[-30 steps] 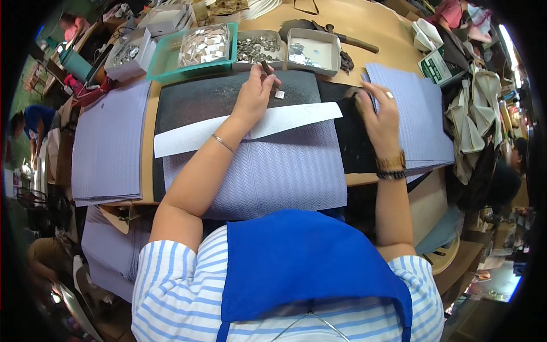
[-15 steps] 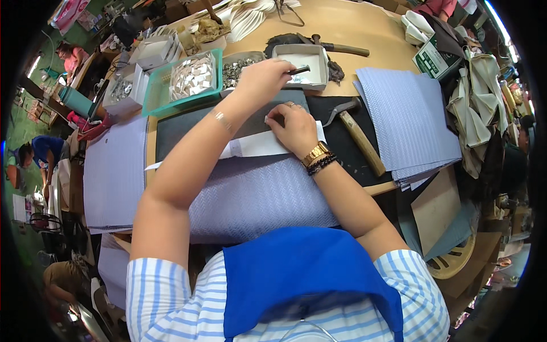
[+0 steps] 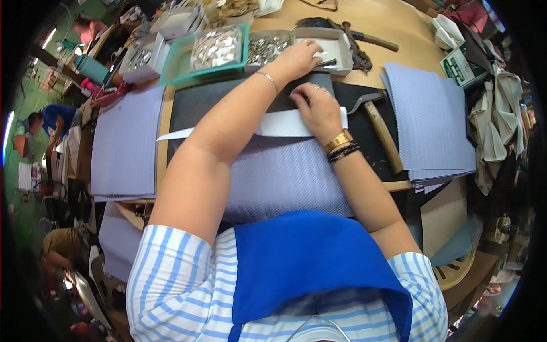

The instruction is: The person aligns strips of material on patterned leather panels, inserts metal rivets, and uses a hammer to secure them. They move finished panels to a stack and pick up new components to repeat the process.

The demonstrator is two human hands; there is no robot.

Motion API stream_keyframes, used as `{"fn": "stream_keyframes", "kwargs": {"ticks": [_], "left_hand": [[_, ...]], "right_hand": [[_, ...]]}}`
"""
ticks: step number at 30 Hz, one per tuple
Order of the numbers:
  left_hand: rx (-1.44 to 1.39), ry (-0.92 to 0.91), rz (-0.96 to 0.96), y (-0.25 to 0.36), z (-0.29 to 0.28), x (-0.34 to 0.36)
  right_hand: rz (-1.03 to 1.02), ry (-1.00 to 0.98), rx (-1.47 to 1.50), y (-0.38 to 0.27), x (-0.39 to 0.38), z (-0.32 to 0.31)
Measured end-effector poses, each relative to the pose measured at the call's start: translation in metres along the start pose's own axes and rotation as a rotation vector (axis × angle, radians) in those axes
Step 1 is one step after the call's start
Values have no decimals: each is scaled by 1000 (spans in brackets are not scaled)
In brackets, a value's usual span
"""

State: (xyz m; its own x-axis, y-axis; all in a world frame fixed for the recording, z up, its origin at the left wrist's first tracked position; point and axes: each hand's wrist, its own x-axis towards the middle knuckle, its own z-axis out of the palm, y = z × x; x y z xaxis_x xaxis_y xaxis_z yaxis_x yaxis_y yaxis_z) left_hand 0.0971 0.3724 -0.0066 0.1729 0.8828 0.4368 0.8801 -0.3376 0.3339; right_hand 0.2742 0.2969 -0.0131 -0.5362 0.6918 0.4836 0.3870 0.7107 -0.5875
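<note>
My left hand [image 3: 299,60] reaches over to the white open box [image 3: 342,43]. Its fingers close at one end of a short dark rod-shaped tool [image 3: 326,62], which lies across the box's near side. My right hand [image 3: 319,108] hovers by a white strip [image 3: 285,123], thumb and fingertips pinched together; anything between them is too small to make out. The strip runs over a dark board [image 3: 196,105], its pointed end to the left, and is partly hidden by my left forearm. Below it lies a lilac woven-textured sheet [image 3: 285,176].
A hammer [image 3: 384,137] lies right of my right hand, beside a lilac sheet stack [image 3: 430,119]. Behind stand a green tray [image 3: 171,68] of pale pieces and a box of metal parts [image 3: 268,48]. Another hammer [image 3: 373,41] lies behind the white box. More lilac sheets [image 3: 128,142] sit left.
My view has shifted, so the bench appears farther right and higher. The dark tool has dropped lower, against the white box's near side. My right hand stays pinched near the strip.
</note>
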Motion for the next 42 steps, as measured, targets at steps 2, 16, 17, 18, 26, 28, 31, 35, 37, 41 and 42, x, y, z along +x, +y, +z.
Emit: {"fn": "stream_keyframes", "kwargs": {"ticks": [2, 16, 17, 18, 26, 28, 31, 35, 37, 41, 42], "left_hand": [[-36, 69, 1, 17, -18, -13], [-300, 98, -371, 88, -87, -245], [-385, 110, -447, 89, -88, -243], [-392, 111, -448, 89, -87, -246], [-653, 165, -530, 83, -84, -241], [-646, 151, -554, 83, -84, -242], [-614, 143, -585, 85, -86, -239], [-569, 149, -616, 87, -86, -237], [-558, 148, -630, 87, -87, -235], [-509, 142, -650, 89, -90, -227], [-510, 141, -649, 89, -91, -224]], "right_hand": [[110, 10, 205, 10, -4, -2], [20, -113, 588, -52, -11, -15], [93, -261, 603, -57, -15, -12], [166, -409, 616, -61, -18, -8], [291, -479, 639, -46, -31, 14], [317, -522, 674, -45, -30, 15], [320, -540, 637, -45, -28, 15], [362, -513, 694, -44, -25, 19], [386, -547, 713, -44, -21, 19], [402, -571, 658, -44, -15, 21], [393, -574, 646, -42, -15, 23]]}}
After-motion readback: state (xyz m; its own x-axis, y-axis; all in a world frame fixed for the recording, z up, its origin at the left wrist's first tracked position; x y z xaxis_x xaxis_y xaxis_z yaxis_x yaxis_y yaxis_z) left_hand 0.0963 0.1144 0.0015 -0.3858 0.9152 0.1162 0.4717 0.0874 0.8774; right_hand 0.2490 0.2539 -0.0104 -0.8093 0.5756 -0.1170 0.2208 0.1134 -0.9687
